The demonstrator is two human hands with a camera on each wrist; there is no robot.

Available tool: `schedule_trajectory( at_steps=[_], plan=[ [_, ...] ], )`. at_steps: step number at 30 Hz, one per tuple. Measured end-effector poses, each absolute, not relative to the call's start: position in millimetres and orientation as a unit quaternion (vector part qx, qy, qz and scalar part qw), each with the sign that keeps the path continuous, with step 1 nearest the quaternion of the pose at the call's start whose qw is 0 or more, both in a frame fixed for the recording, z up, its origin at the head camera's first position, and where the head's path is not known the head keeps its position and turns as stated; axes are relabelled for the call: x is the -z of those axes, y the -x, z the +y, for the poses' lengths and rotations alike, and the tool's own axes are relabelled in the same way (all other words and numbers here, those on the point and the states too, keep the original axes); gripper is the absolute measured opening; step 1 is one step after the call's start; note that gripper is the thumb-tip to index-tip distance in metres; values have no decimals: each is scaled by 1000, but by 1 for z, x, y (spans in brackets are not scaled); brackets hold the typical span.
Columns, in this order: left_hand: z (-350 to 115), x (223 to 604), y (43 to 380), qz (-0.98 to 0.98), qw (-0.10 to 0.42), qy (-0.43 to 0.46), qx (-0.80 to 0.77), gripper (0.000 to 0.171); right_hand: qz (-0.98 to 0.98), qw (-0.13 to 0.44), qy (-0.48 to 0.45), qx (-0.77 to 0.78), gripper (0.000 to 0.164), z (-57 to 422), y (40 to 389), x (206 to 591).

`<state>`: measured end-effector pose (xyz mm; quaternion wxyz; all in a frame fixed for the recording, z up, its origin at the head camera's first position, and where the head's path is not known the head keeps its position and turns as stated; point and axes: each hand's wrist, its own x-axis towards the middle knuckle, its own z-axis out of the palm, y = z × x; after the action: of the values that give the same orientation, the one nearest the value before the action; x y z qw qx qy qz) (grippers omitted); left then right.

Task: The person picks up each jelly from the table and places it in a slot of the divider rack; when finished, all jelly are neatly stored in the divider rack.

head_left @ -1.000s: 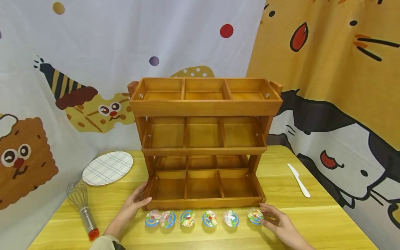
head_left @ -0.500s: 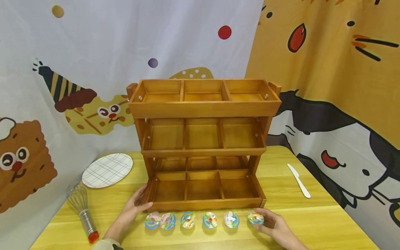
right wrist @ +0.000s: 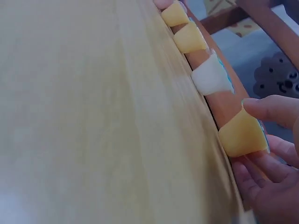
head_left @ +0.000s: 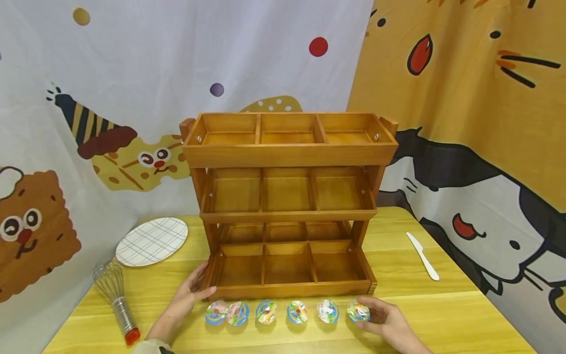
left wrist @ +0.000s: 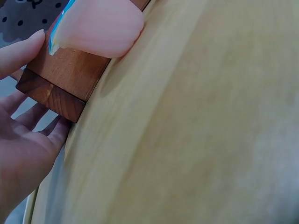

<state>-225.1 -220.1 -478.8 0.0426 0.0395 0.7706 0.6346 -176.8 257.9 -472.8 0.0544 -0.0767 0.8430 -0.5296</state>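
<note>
A three-tier wooden rack [head_left: 289, 155] stands on the table. In front of its lowest tier lies a row of several small jelly cups [head_left: 266, 312] with printed lids. My left hand [head_left: 183, 298] grips the rack's front left corner, thumb in front and fingers along the side; in the left wrist view a pink jelly cup [left wrist: 100, 28] sits close by. My right hand [head_left: 389, 322] holds the rightmost jelly cup [head_left: 358, 311] between thumb and fingers. The right wrist view shows that cup as yellow [right wrist: 244, 134], still at table level.
A whisk [head_left: 117, 302] with a red handle end and a checked white plate [head_left: 152, 241] lie left of the rack. To the right lies a white knife [head_left: 423, 256]. A printed curtain [head_left: 274, 49] hangs behind the table.
My right hand has moved left and closed in on the rightmost jelly cup, which has shifted slightly left. My left hand has stayed on the rack's corner.
</note>
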Motion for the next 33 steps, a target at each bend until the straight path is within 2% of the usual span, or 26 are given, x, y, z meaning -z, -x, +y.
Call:
schedule_trajectory(
  at_steps=[5,9,16,21,25,29,33],
  plan=[
    [-220,481,225,770,48,-37,-635,77,843,19,91,530,54,240,179,456],
    [-225,486,226,768,44,-39,-638,76,826,8,142,545,53,214,192,433],
    [-232,483,225,761,51,-43,-645,77,782,28,196,591,54,118,227,413],
    [-232,477,225,761,56,-41,-645,78,792,29,187,581,54,31,254,416],
    [-227,476,224,758,66,-48,-647,78,826,32,157,540,53,-19,271,420],
    [-222,478,223,755,72,-48,-650,77,858,34,109,501,49,-46,279,428],
    [-220,480,224,754,68,-51,-651,76,846,44,34,529,48,-56,285,440]
  ],
)
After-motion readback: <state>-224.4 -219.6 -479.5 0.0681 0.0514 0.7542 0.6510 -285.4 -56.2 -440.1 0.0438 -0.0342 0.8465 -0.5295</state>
